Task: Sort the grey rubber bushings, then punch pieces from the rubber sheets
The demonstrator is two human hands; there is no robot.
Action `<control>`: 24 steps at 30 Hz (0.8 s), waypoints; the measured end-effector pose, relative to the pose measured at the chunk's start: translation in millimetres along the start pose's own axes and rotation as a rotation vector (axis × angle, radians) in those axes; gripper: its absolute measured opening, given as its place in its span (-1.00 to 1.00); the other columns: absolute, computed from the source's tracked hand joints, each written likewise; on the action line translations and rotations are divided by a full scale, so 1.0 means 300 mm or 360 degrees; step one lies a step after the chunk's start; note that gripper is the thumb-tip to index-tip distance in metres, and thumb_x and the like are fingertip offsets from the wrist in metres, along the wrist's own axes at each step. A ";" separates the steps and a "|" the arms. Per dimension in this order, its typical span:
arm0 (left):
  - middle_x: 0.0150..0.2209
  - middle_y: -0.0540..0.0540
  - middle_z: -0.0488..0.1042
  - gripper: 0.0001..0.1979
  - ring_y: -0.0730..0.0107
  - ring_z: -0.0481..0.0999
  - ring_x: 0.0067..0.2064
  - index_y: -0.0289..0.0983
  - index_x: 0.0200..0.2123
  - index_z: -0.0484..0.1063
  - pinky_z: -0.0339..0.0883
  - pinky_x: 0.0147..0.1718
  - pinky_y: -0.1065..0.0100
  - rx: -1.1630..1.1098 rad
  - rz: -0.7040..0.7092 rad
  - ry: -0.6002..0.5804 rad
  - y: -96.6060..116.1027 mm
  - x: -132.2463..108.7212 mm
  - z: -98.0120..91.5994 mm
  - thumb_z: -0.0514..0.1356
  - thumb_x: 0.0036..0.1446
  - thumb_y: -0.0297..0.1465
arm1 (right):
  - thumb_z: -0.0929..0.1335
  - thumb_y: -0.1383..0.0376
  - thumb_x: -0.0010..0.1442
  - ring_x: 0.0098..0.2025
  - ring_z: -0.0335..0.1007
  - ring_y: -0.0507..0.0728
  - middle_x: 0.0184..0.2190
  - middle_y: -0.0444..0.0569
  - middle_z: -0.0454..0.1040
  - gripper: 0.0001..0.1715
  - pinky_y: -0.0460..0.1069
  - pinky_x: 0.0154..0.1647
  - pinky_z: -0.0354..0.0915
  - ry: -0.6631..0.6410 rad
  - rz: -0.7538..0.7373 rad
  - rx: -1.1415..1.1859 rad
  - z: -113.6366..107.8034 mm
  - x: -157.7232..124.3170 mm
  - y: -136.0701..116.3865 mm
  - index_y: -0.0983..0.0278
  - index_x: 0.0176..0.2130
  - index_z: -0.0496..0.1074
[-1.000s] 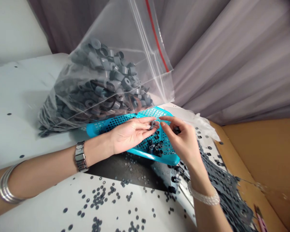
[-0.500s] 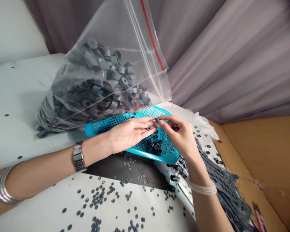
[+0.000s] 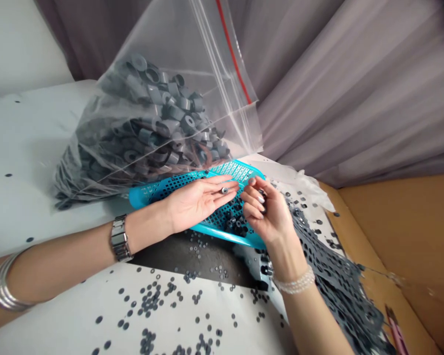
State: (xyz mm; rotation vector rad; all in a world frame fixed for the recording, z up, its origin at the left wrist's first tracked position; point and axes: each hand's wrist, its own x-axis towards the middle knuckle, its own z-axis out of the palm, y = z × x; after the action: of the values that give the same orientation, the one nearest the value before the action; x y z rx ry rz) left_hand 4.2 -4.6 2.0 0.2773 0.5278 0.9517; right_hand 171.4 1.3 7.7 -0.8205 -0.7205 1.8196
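Note:
My left hand point(image 3: 198, 203) lies palm up with its fingers stretched flat, over a blue perforated plastic basket point(image 3: 222, 235). A small grey ring-shaped part point(image 3: 224, 191) rests on its fingers. To the right, my right hand point(image 3: 268, 207) is turned with its fingers curled in toward the palm. Dark small parts point(image 3: 263, 201) show partly between those fingers; their exact shape is hidden. Several black ring-shaped pieces point(image 3: 237, 224) sit in the basket below the two hands.
A large clear zip bag point(image 3: 151, 128) full of grey ring parts stands behind the basket. Small grey discs point(image 3: 151, 298) lie scattered over the white table point(image 3: 59, 320). Dark perforated rubber sheets point(image 3: 340, 276) pile at right, near pink-handled tweezers point(image 3: 395, 328) and a cardboard box point(image 3: 403, 236).
My right hand has drawn away from the left fingertips and turned, its fingers curling inward. My left hand stays almost in place, with the ring part still on its fingers.

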 end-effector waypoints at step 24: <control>0.10 -0.34 0.37 -0.45 0.23 0.40 0.12 -0.41 0.26 0.08 0.30 0.10 0.30 0.0146 0.0077 0.0012 0.010 0.007 -0.015 0.08 0.19 -0.56 | 0.31 0.20 0.14 -0.66 -0.20 -0.07 -0.65 -0.29 0.01 -0.83 -0.11 -0.68 -0.17 0.0108 -0.0550 -0.1016 0.029 -0.037 -0.042 0.26 -0.31 0.41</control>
State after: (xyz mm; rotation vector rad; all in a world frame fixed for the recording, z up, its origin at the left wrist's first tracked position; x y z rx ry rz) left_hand 0.8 -1.2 -1.2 0.3704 0.5745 0.9768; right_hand 174.4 -5.6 24.9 -1.0761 -1.3409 1.2477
